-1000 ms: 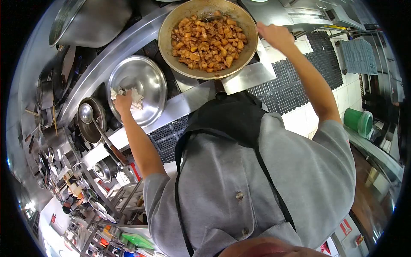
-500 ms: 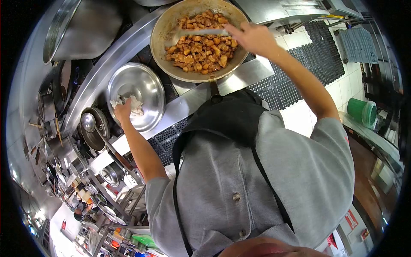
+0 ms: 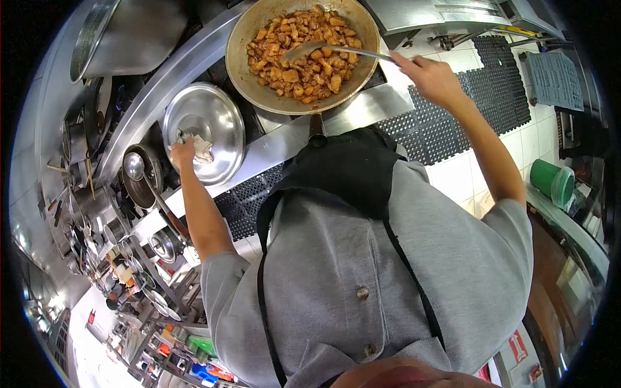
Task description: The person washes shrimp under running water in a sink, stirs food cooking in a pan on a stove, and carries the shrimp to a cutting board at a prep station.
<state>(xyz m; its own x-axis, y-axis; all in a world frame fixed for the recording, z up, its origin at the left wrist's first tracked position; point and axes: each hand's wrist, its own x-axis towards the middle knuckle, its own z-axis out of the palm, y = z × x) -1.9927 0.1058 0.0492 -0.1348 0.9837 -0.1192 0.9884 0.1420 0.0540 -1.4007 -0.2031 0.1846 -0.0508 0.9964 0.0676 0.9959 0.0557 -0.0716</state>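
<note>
A wide pan (image 3: pixel 237 64) on the stove holds browned, sauced chunks of food (image 3: pixel 294 75), probably meat. My right hand (image 3: pixel 430 76), to the right of the pan, is closed round the end of a long metal cooking spoon (image 3: pixel 352 50). The spoon's bowl lies over the food near the middle. My left hand (image 3: pixel 183 152) is closed on a pale crumpled cloth (image 3: pixel 203 150) at a large round metal lid (image 3: pixel 222 121), left of the pan. Whether the cloth wraps the lid's knob cannot be made out.
A large steel pot (image 3: pixel 136 39) stands at the upper left. Below the lid are a dark frying pan (image 3: pixel 139 194) and a ladle (image 3: pixel 134 166) with a long handle. The wide pan's handle (image 3: pixel 317 129) points toward my apron. Black rubber mats (image 3: pixel 446 123) cover part of the floor.
The spoon's bowl has moved rightward through the food, and my right hand has shifted right and down. My left hand stays by the lid with the cloth. The camera view has shifted slightly.
</note>
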